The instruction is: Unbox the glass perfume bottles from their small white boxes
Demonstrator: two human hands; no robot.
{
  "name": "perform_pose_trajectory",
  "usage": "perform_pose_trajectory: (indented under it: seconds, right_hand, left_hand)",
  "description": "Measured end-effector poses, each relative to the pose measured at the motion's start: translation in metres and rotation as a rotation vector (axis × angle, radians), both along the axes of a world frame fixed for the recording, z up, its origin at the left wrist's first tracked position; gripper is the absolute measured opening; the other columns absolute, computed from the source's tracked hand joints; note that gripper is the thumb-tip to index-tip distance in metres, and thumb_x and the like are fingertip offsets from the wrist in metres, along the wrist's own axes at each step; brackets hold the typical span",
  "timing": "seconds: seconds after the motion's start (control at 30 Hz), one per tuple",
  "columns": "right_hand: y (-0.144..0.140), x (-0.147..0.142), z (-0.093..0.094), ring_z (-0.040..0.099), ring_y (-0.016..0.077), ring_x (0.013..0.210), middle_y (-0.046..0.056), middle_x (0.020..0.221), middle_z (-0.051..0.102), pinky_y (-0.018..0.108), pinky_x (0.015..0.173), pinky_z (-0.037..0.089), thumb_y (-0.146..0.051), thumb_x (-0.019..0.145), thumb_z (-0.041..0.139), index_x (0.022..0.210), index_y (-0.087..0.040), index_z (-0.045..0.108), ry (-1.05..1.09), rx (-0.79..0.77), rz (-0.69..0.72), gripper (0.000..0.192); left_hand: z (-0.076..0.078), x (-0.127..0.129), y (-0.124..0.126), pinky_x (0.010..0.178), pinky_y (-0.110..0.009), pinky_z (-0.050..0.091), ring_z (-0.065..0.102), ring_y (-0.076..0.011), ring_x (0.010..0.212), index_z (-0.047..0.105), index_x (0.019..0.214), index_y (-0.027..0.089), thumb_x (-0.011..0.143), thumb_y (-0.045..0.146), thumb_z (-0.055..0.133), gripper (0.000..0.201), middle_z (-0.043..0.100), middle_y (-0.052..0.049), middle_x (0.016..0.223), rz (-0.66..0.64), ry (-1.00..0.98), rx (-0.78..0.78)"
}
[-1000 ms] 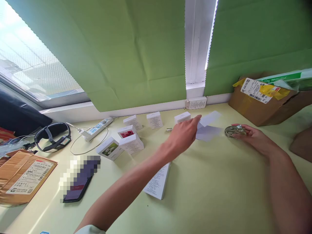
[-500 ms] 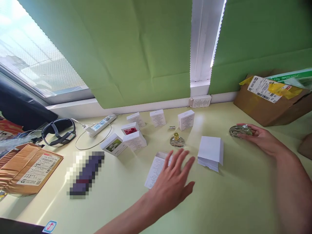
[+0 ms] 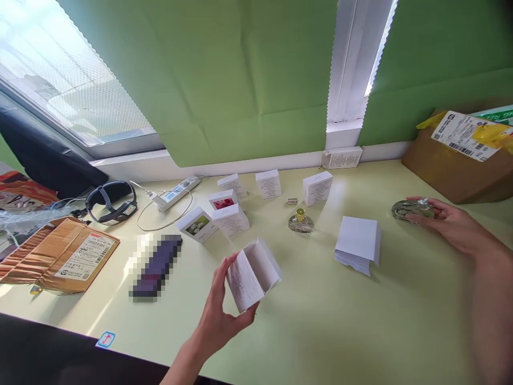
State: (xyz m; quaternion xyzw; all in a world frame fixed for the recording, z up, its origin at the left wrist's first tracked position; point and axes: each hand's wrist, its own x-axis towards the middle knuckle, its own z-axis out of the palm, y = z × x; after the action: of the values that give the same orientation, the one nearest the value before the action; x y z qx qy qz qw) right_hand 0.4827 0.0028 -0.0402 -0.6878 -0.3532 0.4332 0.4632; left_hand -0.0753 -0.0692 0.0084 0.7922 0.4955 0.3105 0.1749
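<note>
Open carton (image 3: 253, 274): white, fine dark print. Folded insert (image 3: 358, 244): plain white. Bottle (image 3: 301, 221): clear glass, gold cap. Desk (image 3: 340, 321): pale yellow-green. Blinds (image 3: 224, 80): green. Parcel (image 3: 460, 166): brown.

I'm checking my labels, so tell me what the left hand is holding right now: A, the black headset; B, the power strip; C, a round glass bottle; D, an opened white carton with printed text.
D: the left hand has its grip on the opened white carton, lifted off the table, while the glass bottle is at the right hand.
</note>
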Motion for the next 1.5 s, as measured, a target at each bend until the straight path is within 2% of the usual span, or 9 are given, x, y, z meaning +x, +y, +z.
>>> perform_pose_trajectory:
  seconds: [0.2, 0.33, 0.57, 0.67, 0.8, 1.0, 1.13, 1.27, 1.5]
  right_hand:
    - [0.002, 0.006, -0.005, 0.074, 0.0228, 0.082, 0.004, 0.111, 0.077, 0.022, 0.059, 0.063, -0.041, 0.056, 0.093, 0.125, -0.037, 0.07, -0.018, 0.004, -0.004, 0.073]
    - [0.002, 0.003, -0.003, 0.073, 0.0211, 0.082, 0.003, 0.108, 0.078, 0.019, 0.059, 0.061, -0.042, 0.054, 0.094, 0.123, -0.037, 0.071, -0.028, 0.005, -0.021, 0.072]
    - [0.0, -0.004, 0.004, 0.072, 0.0204, 0.074, 0.004, 0.108, 0.078, 0.02, 0.054, 0.061, -0.04, 0.055, 0.093, 0.123, -0.039, 0.072, -0.017, -0.021, -0.048, 0.071]
    - [0.001, -0.003, 0.003, 0.072, 0.0203, 0.076, 0.004, 0.108, 0.078, 0.02, 0.056, 0.061, -0.04, 0.055, 0.093, 0.122, -0.039, 0.072, -0.021, -0.016, -0.045, 0.07]
    - [0.001, 0.0, 0.001, 0.073, 0.0214, 0.079, 0.002, 0.109, 0.078, 0.02, 0.057, 0.062, -0.041, 0.055, 0.093, 0.121, -0.039, 0.072, -0.016, -0.013, -0.037, 0.069]
    - [0.003, 0.005, -0.004, 0.073, 0.0209, 0.08, 0.002, 0.108, 0.078, 0.019, 0.06, 0.062, -0.039, 0.052, 0.094, 0.122, -0.037, 0.072, -0.013, 0.012, -0.029, 0.073]
    - [0.001, 0.003, -0.002, 0.073, 0.0203, 0.081, 0.001, 0.109, 0.078, 0.018, 0.06, 0.062, -0.038, 0.052, 0.094, 0.123, -0.037, 0.071, -0.002, 0.0, -0.025, 0.074]
    - [-0.001, -0.002, 0.004, 0.072, 0.0194, 0.076, 0.001, 0.106, 0.078, 0.019, 0.056, 0.061, -0.039, 0.051, 0.095, 0.122, -0.038, 0.072, 0.001, -0.012, -0.046, 0.074]
    - [0.001, 0.001, 0.001, 0.073, 0.0218, 0.077, 0.001, 0.108, 0.078, 0.021, 0.056, 0.062, -0.039, 0.052, 0.095, 0.123, -0.04, 0.071, 0.008, -0.037, -0.038, 0.075]
  left_hand:
    - [-0.02, -0.003, -0.009, 0.112, -0.062, 0.042, 0.037, -0.0356, 0.147, -0.012, 0.152, 0.05, 0.084, 0.031, 0.072, 0.109, 0.038, -0.013, 0.151, -0.068, -0.08, 0.082]
    - [-0.01, 0.002, -0.002, 0.11, -0.059, 0.046, 0.041, -0.0339, 0.144, -0.006, 0.155, 0.045, 0.086, 0.027, 0.067, 0.102, 0.038, -0.013, 0.153, -0.102, 0.03, 0.067]
    - [0.013, 0.021, 0.017, 0.113, -0.053, 0.044, 0.037, -0.0339, 0.145, 0.007, 0.158, 0.04, 0.087, 0.037, 0.068, 0.093, 0.026, -0.01, 0.163, -0.201, 0.437, -0.225]
    - [0.02, 0.015, 0.036, 0.116, -0.056, 0.037, 0.031, -0.0345, 0.148, 0.007, 0.158, 0.038, 0.089, 0.048, 0.065, 0.09, 0.025, -0.012, 0.162, -0.105, 0.411, -0.137]
    - [0.036, -0.01, 0.083, 0.119, -0.052, 0.032, 0.031, -0.0292, 0.147, 0.013, 0.157, 0.036, 0.099, 0.039, 0.053, 0.071, 0.031, -0.011, 0.157, 0.101, 0.363, 0.119]
    - [0.03, -0.04, 0.146, 0.11, -0.052, 0.041, 0.043, -0.0319, 0.137, 0.029, 0.155, 0.031, 0.102, 0.038, 0.042, 0.054, 0.046, -0.012, 0.149, 0.029, 0.471, 0.183]
    - [0.021, -0.046, 0.157, 0.104, -0.047, 0.047, 0.051, -0.0298, 0.128, 0.044, 0.149, 0.03, 0.103, 0.033, 0.039, 0.046, 0.054, -0.01, 0.141, 0.016, 0.413, 0.201]
    - [0.025, -0.044, 0.16, 0.101, -0.046, 0.05, 0.055, -0.0285, 0.124, 0.055, 0.14, 0.026, 0.1, 0.027, 0.044, 0.041, 0.059, -0.01, 0.136, 0.012, 0.328, 0.202]
    - [0.046, 0.001, 0.151, 0.103, -0.042, 0.05, 0.055, -0.0248, 0.123, 0.061, 0.134, 0.027, 0.099, 0.025, 0.048, 0.037, 0.063, -0.007, 0.13, -0.038, 0.239, 0.2]
